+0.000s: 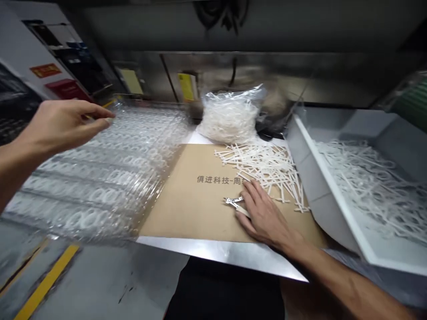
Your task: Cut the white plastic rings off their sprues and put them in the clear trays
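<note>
Small metal pliers [233, 202] lie on a cardboard sheet [187, 209], partly under the right hand [263, 215]; its fingers cover the handles, but whether they grip is unclear. White plastic parts [263, 171] lie just beside. The left hand [63, 122], open, hovers over bubble wrap [93, 178].

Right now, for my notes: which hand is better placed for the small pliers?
Likely the right hand: its fingers touch the small pliers; the left hand is raised over the plastic sheeting.

Right hand [265, 218] covers the end of the printed text [220, 179] on the cardboard sheet [180, 209] and part of the pliers [233, 202]; grey bin [322, 195] cut off at right.
</note>
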### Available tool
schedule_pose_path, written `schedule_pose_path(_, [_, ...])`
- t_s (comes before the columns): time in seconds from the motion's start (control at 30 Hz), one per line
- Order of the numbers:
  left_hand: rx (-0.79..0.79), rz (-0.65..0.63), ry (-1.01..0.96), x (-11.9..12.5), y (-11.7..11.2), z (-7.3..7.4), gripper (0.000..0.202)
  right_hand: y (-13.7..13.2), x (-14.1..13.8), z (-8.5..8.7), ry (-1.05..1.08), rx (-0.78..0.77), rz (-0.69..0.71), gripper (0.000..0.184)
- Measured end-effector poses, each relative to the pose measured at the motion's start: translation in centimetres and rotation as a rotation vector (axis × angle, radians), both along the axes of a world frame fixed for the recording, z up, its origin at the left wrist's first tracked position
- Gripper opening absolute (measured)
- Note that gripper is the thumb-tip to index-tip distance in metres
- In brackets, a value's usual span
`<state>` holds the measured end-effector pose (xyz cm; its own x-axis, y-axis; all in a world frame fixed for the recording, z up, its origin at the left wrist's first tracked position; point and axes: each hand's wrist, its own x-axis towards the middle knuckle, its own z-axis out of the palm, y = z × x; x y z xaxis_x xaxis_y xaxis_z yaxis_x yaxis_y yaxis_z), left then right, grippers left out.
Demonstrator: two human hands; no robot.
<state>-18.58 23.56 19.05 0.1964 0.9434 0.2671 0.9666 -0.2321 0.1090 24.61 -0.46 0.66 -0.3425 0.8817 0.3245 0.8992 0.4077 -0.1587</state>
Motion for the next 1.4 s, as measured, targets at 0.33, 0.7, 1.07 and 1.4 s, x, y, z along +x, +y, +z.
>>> schedule_pose_path(0.33, [0.120, -0.855, -0.031, 22.8, -6.9, -1.0, 0.035, -0.6, -1.2, 0.8, 0.009, -0.035, 0.075, 0.055])
schedule_pose_path(0.7, [-0.107, -1.190, -0.362, 49.9, -13.0, -1.3, 0.029, -0.1, -0.6, 0.9, -0.012, -0.001, 0.128, 0.050])
schedule_pose_path(1.07, [-0.332, -1.063, 0.378, 57.5, -12.6, -7.9, 0.036, -1.0, -0.6, 1.2, 0.035, -0.022, 0.164, 0.054])
schedule_pose_path(1.4, [-0.310, -1.107, 0.018, 55.1, -11.7, -2.6, 0.011, -0.8, -0.6, 1.0, 0.047, 0.010, 0.168, 0.058])
